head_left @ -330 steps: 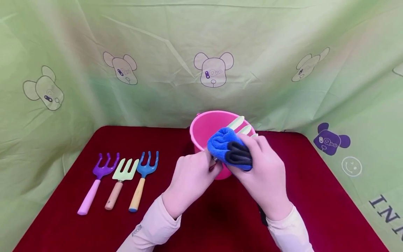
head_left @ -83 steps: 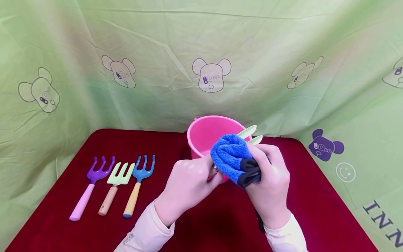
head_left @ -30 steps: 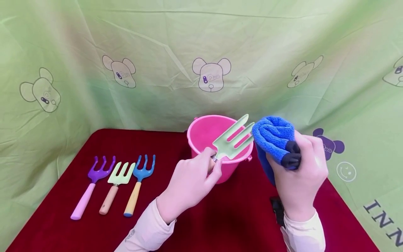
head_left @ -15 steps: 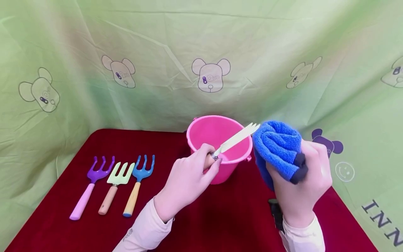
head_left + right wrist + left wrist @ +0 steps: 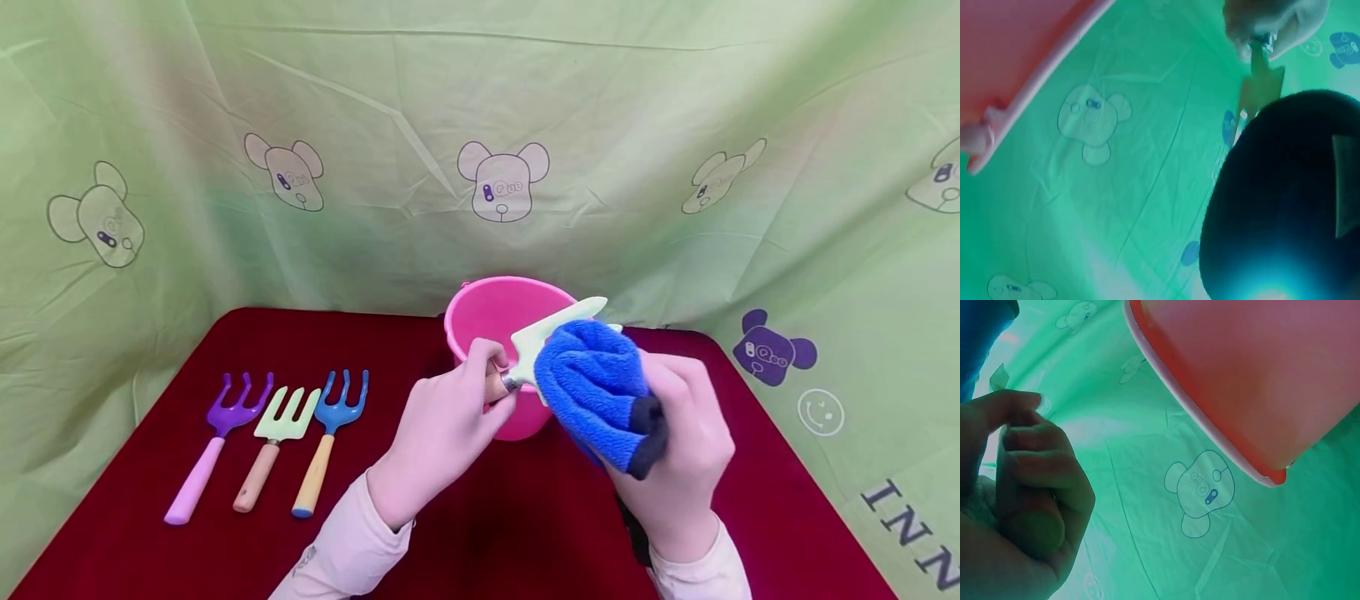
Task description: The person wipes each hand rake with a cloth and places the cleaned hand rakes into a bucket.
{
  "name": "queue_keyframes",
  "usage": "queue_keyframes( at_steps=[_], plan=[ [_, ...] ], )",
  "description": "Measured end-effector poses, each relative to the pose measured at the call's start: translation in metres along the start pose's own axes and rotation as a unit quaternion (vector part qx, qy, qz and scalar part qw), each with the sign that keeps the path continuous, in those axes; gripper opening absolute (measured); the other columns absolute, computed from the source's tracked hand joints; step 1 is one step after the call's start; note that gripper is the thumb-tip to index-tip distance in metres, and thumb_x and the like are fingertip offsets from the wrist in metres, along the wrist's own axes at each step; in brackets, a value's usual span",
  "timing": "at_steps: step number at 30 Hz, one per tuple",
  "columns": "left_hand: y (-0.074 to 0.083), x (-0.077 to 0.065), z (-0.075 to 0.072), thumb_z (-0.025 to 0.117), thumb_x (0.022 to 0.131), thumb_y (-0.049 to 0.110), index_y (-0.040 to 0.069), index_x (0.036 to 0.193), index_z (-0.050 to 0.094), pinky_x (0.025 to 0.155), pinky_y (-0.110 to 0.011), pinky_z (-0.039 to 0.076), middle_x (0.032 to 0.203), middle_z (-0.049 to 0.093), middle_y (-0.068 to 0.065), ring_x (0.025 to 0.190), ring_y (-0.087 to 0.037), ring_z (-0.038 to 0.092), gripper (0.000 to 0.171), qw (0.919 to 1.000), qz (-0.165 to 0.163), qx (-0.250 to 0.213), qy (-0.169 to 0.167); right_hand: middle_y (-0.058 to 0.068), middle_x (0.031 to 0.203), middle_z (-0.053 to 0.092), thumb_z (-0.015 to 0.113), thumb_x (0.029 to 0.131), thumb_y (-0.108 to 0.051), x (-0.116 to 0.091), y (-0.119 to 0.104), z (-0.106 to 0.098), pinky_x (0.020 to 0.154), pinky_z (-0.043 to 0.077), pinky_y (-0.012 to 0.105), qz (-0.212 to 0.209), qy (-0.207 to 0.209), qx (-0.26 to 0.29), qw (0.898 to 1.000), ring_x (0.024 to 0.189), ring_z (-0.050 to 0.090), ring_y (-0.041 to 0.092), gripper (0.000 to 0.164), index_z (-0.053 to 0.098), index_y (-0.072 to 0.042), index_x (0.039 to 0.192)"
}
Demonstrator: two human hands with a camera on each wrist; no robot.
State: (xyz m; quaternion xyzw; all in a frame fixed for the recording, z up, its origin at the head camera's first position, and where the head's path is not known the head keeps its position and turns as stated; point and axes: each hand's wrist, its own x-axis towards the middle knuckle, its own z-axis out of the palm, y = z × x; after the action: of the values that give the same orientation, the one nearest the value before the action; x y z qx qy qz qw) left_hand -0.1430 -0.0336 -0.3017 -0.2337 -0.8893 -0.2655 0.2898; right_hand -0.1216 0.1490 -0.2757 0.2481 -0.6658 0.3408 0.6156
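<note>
My left hand (image 5: 450,417) grips the wooden handle of a pale green hand fork (image 5: 551,327), its tines pointing up and to the right in the head view. The handle's end shows inside the curled fingers in the left wrist view. In my right hand (image 5: 678,450) is a folded blue towel (image 5: 592,375) with a black edge, laid over the fork's head and hiding most of its tines. Both are held in front of and above the pink bucket (image 5: 487,304). The towel appears as a dark bulk (image 5: 1279,200) in the right wrist view.
On the left of the red tabletop (image 5: 480,533) lie a purple hand rake (image 5: 217,450), a second pale green hand fork (image 5: 277,442) and a blue hand rake (image 5: 333,442). A green printed curtain (image 5: 375,217) surrounds the table.
Half a second ago the towel was right of the fork, whose head was turned edge-on. Now the fork's flat face shows and the right hand has brought the towel left onto it.
</note>
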Motion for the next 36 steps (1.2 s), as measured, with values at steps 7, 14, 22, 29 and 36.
queue_keyframes(
  at_steps=[7, 14, 22, 29, 36],
  plan=[
    [-0.001, 0.000, 0.002, 0.067, 0.086, 0.021, 0.015, 0.085, 0.058, 0.038, -0.016, 0.027, 0.061, 0.049, 0.008, 0.046, -0.002, 0.039, 0.011, 0.9996, 0.019, 0.011, 0.021, 0.027, 0.079, 0.065, 0.064, 0.087, -0.026, -0.007, -0.002, 0.007, 0.084, 0.051, 0.018, -0.019, -0.059, -0.001, 0.998, 0.072, 0.062, 0.033, 0.037, 0.069, 0.010, 0.089],
    [-0.003, -0.002, 0.003, 0.067, 0.087, 0.019, 0.013, 0.078, 0.047, 0.042, -0.019, 0.018, 0.051, 0.041, 0.004, 0.043, -0.008, 0.033, 0.023, 0.9979, 0.050, -0.017, 0.036, 0.021, 0.081, 0.067, 0.062, 0.089, -0.032, -0.012, -0.004, 0.010, 0.062, 0.052, 0.039, -0.025, -0.099, -0.010, 0.995, 0.070, 0.064, 0.026, 0.039, 0.071, 0.007, 0.092],
    [-0.001, -0.004, 0.002, 0.071, 0.081, 0.022, 0.018, 0.068, 0.051, 0.040, -0.019, 0.025, 0.047, 0.044, 0.006, 0.041, -0.004, 0.039, 0.024, 0.9997, 0.019, -0.005, 0.016, 0.024, 0.086, 0.065, 0.062, 0.089, -0.031, -0.014, -0.003, 0.017, 0.061, 0.050, 0.042, -0.032, -0.105, -0.028, 0.994, 0.077, 0.061, 0.031, 0.036, 0.073, 0.003, 0.095],
    [-0.002, -0.004, 0.003, 0.071, 0.079, 0.020, 0.017, 0.062, 0.049, 0.039, -0.020, 0.028, 0.046, 0.048, 0.004, 0.040, -0.006, 0.043, 0.028, 0.9993, 0.033, 0.008, 0.017, 0.027, 0.090, 0.061, 0.061, 0.091, -0.028, -0.014, -0.003, 0.020, 0.056, 0.048, 0.043, -0.036, -0.097, -0.047, 0.994, 0.076, 0.060, 0.033, 0.031, 0.073, 0.001, 0.097],
    [-0.002, -0.004, 0.003, 0.071, 0.080, 0.022, 0.016, 0.063, 0.048, 0.039, -0.020, 0.028, 0.048, 0.048, 0.004, 0.041, -0.005, 0.043, 0.029, 0.9985, 0.049, 0.013, 0.020, 0.026, 0.091, 0.062, 0.062, 0.090, -0.026, -0.016, 0.000, 0.017, 0.054, 0.049, 0.043, -0.025, -0.098, -0.050, 0.994, 0.073, 0.061, 0.031, 0.029, 0.073, 0.000, 0.097]
  ],
)
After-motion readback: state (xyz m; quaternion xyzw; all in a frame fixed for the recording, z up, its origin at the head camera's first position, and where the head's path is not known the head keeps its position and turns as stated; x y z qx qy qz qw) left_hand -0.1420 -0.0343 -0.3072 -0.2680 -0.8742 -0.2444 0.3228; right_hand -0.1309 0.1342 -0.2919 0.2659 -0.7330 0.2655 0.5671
